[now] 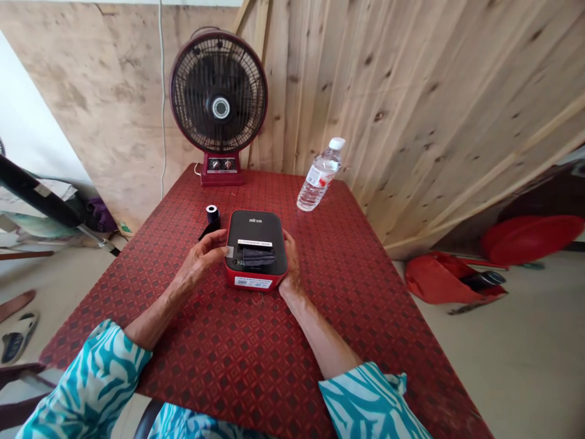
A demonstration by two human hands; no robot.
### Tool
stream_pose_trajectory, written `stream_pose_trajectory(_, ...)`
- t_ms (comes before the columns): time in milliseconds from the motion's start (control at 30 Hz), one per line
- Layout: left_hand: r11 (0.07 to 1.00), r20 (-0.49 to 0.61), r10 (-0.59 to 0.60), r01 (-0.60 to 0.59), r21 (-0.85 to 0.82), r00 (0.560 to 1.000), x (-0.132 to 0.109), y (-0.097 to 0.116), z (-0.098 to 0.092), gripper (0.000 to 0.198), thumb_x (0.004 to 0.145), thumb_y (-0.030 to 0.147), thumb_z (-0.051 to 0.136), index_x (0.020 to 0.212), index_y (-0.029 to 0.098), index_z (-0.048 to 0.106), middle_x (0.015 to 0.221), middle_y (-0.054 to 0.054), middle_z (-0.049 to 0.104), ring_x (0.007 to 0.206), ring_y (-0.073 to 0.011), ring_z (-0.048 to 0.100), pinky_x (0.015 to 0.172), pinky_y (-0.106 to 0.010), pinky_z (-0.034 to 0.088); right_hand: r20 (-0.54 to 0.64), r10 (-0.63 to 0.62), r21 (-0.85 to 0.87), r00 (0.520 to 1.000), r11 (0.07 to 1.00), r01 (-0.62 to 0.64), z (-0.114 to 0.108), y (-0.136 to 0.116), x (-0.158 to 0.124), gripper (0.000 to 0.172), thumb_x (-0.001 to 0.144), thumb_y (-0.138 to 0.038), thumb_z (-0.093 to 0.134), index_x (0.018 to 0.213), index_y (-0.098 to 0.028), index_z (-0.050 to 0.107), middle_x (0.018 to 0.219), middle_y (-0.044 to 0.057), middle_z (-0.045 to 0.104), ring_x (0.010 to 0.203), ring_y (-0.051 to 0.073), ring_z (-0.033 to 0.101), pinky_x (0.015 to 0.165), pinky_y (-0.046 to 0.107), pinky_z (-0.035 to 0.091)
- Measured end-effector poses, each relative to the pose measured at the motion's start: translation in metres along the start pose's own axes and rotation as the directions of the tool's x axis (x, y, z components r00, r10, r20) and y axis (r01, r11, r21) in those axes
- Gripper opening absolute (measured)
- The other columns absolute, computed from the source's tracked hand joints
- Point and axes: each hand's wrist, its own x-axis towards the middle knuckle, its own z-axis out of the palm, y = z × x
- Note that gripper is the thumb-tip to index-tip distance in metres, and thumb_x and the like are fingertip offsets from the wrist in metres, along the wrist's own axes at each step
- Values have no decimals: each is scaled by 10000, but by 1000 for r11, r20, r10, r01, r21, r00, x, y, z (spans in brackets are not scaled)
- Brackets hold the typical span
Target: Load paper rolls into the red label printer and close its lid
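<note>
A red box-shaped device (255, 230) with a black top sits on the table in front of me. A white strip lies across its top, above a piece of dark folded material (258, 257); a printed label is on its front side. My left hand (203, 253) holds the device's left side, fingers slightly bent, thumb at a small grey patch. Wrapped round the right side is my right hand (291, 268), its fingers partly hidden. Just beyond my left hand stands a small dark roll (212, 214) with a white core, its loose end trailing toward my fingers.
A dark red fan (219, 97) stands at the table's far left. A clear plastic bottle (319, 177) with a white cap is at the back right. The table (256, 353) has a red patterned top and meets a wooden wall (388, 91). A red bag (434, 280) lies on the floor right.
</note>
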Motion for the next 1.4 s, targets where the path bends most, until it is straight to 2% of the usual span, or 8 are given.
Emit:
stream_pose_trajectory(333, 986, -12, -135, 134, -102, 991, 5, 15, 6, 537, 585, 218, 725, 1115, 192, 637, 1100, -60, 687, 983, -241, 650, 810, -341, 495, 3, -30, -2, 1000, 1000, 30, -1, 4, 1, 422, 891, -502, 469, 1221, -266, 585, 1296, 26, 625, 1231, 214, 547, 1079, 442, 386)
stream_pose_trajectory(467, 984, -34, -128, 123, -130, 991, 7, 14, 8, 520, 552, 206, 727, 1066, 195, 652, 1077, -55, 692, 1015, -261, 645, 860, -366, 493, 0, -38, -22, 999, 999, 38, -1, 2, 1, 432, 893, -513, 467, 1223, -259, 583, 1309, 31, 613, 1252, 215, 529, 1097, 447, 370)
stream_pose_trajectory(800, 988, -8, -107, 105, -117, 994, 3, 12, 11, 584, 570, 232, 698, 1148, 193, 625, 1163, -93, 677, 1130, -297, 599, 981, -429, 449, 15, -41, -66, 999, 997, 42, 1, -6, -5, 520, 885, -549, 451, 1275, -219, 545, 1338, 74, 586, 1219, 236, 541, 1057, 442, 407)
stream_pose_trajectory(967, 991, -28, -87, 83, -104, 996, 2, 12, 11, 580, 578, 239, 697, 1151, 194, 619, 1186, -96, 666, 1148, -294, 592, 987, -425, 452, 33, -66, -141, 997, 988, 69, -1, -6, -4, 466, 916, -517, 424, 1245, -223, 575, 1334, 75, 588, 1261, 216, 498, 1074, 409, 388)
stream_pose_trajectory(1100, 995, -35, -67, 65, -73, 997, 1, 10, 10, 552, 594, 251, 706, 1135, 190, 620, 1163, -93, 673, 1119, -284, 607, 960, -413, 467, 48, -63, -132, 997, 989, 69, -2, -4, -2, 471, 905, -536, 427, 1228, -233, 586, 1343, 79, 566, 1253, 222, 506, 1079, 420, 380)
stream_pose_trajectory(1200, 1000, -48, 7, -7, 3, 999, -1, 16, 8, 501, 616, 263, 717, 1104, 179, 641, 1081, -85, 701, 1066, -271, 628, 928, -393, 478, 45, -56, -115, 997, 991, 61, -2, -5, -2, 488, 896, -536, 430, 1249, -228, 566, 1328, 77, 572, 1236, 225, 520, 1079, 436, 377)
stream_pose_trajectory(1300, 978, -38, 124, -115, 175, 992, 2, 33, 8, 427, 675, 314, 722, 1074, 172, 675, 923, -59, 718, 909, -235, 656, 848, -361, 495, 36, -46, -119, 998, 992, 50, -1, -6, -2, 493, 891, -533, 434, 1251, -221, 561, 1324, 76, 579, 1224, 225, 526, 1075, 432, 378)
stream_pose_trajectory(1400, 871, 104, 228, -250, 423, 968, 17, 52, 16, 288, 756, 355, 668, 991, 201, 734, 822, -36, 712, 762, -207, 643, 784, -343, 497, 33, -42, -104, 999, 994, 45, -1, -4, 0, 493, 884, -549, 442, 1239, -232, 571, 1301, 68, 591, 1219, 232, 526, 1064, 433, 390)
